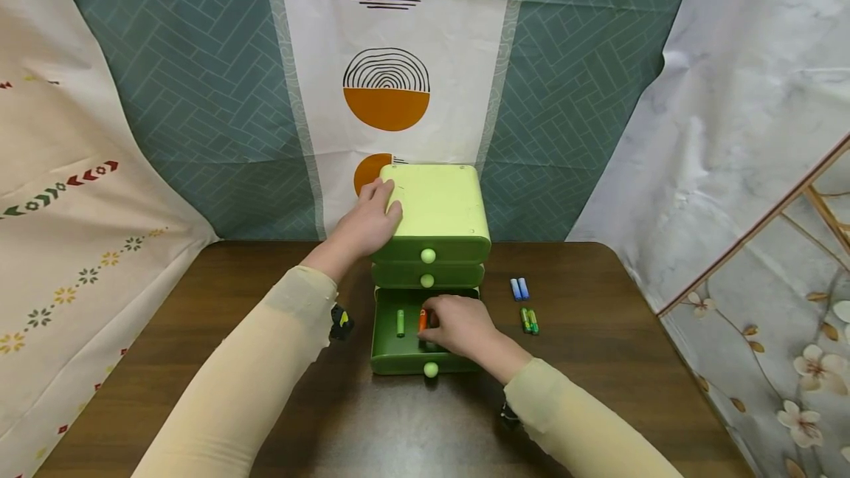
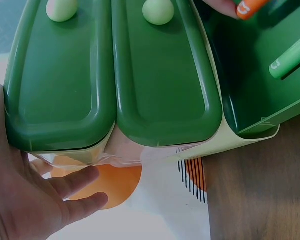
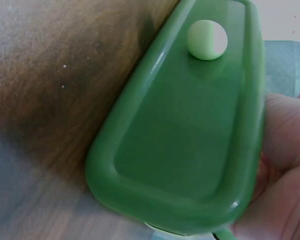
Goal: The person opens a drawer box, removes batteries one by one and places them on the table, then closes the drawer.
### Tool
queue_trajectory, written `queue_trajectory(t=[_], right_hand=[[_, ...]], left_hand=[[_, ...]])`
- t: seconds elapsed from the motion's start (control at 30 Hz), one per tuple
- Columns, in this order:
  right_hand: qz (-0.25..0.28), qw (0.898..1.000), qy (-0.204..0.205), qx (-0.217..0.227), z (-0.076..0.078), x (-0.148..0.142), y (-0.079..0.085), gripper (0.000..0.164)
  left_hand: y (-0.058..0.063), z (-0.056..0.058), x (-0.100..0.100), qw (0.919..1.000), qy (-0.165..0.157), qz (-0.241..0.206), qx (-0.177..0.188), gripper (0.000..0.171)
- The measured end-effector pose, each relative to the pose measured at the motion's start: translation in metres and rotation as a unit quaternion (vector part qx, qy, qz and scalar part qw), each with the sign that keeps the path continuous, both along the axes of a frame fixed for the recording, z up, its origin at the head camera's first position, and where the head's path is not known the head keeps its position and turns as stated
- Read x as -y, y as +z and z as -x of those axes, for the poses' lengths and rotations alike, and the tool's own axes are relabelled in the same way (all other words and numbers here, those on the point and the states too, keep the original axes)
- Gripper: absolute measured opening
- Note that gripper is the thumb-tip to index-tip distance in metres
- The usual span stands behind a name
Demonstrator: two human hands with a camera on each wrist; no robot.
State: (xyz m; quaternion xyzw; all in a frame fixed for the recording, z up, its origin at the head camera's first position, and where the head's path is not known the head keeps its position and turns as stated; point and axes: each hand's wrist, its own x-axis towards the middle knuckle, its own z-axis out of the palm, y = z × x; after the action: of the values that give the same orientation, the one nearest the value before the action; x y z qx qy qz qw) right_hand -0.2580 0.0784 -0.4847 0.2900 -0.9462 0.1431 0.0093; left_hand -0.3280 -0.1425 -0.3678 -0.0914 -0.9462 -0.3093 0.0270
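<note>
Left hand (image 1: 367,223) lies flat, fingers straight, on the green drawer unit (image 1: 441,205), apparently steadying it. Bottom drawer (image 1: 387,360) is pulled out; a green battery (image 1: 401,322) lies inside. Right hand (image 1: 461,327) pinches an orange battery (image 1: 422,320) over the drawer. Blue batteries (image 1: 519,288) and green-orange batteries (image 1: 528,320) wait on the table (image 1: 598,345), right.

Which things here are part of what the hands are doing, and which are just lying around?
In use: left hand steadying the green drawer unit; right hand holding an orange battery; open bottom drawer; green battery inside.

Lying about: blue batteries, green batteries, patterned backdrop.
</note>
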Motion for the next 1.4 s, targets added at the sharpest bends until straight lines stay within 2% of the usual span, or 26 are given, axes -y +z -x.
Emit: queue_trajectory(t=[0.1, 0.8, 1.07, 1.4], right_hand=[[0.003, 1.000, 0.001, 0.002, -0.003, -0.003, 0.005, 0.025], [0.021, 1.000, -0.005, -0.017, -0.021, -0.033, 0.023, 0.042], [0.028, 0.999, -0.018, -0.027, -0.026, -0.046, 0.025, 0.041], [0.049, 0.998, -0.041, -0.017, -0.032, -0.061, 0.030, 0.043]], left_hand=[[-0.001, 0.001, 0.001, 1.0000, -0.001, 0.000, 0.000, 0.070], [-0.004, 0.004, 0.002, 1.0000, 0.000, 0.000, -0.003, 0.071], [-0.004, 0.004, 0.002, 1.0000, -0.002, -0.002, 0.004, 0.071], [-0.004, 0.004, 0.002, 1.0000, -0.001, -0.001, 0.001, 0.071]])
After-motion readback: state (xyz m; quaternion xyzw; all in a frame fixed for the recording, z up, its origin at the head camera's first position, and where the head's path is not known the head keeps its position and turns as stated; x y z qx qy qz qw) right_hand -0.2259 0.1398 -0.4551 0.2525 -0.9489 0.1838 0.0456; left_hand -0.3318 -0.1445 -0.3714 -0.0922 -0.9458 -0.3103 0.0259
